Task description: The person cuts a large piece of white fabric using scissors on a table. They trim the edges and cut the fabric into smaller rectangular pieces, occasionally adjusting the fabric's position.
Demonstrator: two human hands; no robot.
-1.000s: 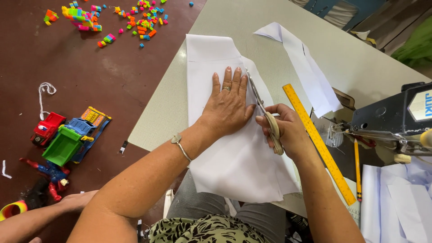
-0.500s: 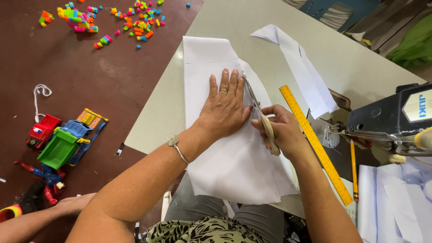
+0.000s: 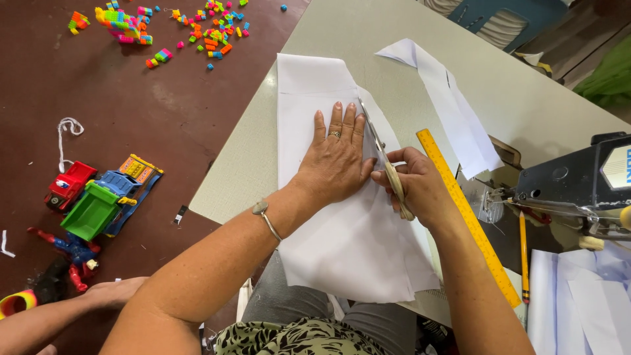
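Note:
A white sheet of fabric (image 3: 309, 85) lies on the pale table (image 3: 368, 26) and hangs over its near edge. My left hand (image 3: 335, 158) presses flat on the sheet, fingers spread, a ring on one finger and a bracelet at the wrist. My right hand (image 3: 417, 187) grips a pair of scissors (image 3: 381, 151) whose blades run along the sheet's right edge, just beside my left fingers. The blades lie close together, pointing away from me.
A yellow ruler (image 3: 460, 204) lies right of my right hand, with a pencil (image 3: 524, 253) past it. A white fabric strip (image 3: 453, 112) lies further back. A black sewing machine (image 3: 578, 184) stands at the right. Toy trucks (image 3: 98, 197) and bright blocks (image 3: 210, 33) litter the floor. Another person's hand (image 3: 115, 292) rests low left.
The scissors and my right hand have advanced along the sheet's right edge, away from me. My left hand has slid forward on the fabric with them.

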